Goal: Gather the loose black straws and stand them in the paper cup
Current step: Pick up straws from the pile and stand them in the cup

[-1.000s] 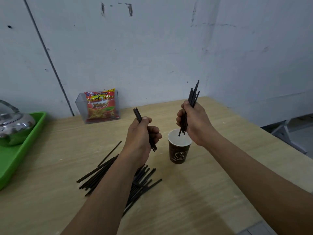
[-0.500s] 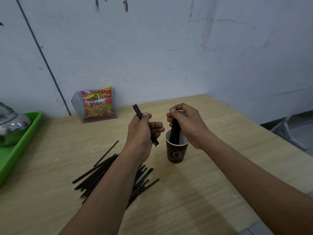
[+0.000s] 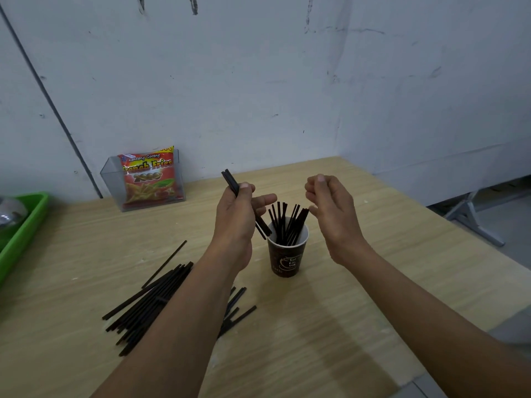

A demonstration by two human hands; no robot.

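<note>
A brown paper cup stands upright on the wooden table, with several black straws fanned out inside it. My left hand, just left of the cup, grips a small bundle of black straws tilted up to the left, their lower ends near the cup's rim. My right hand hovers to the right of the cup, empty, fingers loosely curled and apart. A pile of loose black straws lies on the table at the left, partly hidden under my left forearm.
A clear plastic holder with a red French fries packet stands against the wall at the back. A green tray with a metal kettle sits at the far left. The table's right edge drops to a floor with a metal frame.
My right hand lowered its bundle of straws into the cup, let go and drew back to the right. My left hand kept its straws and stayed beside the cup.
</note>
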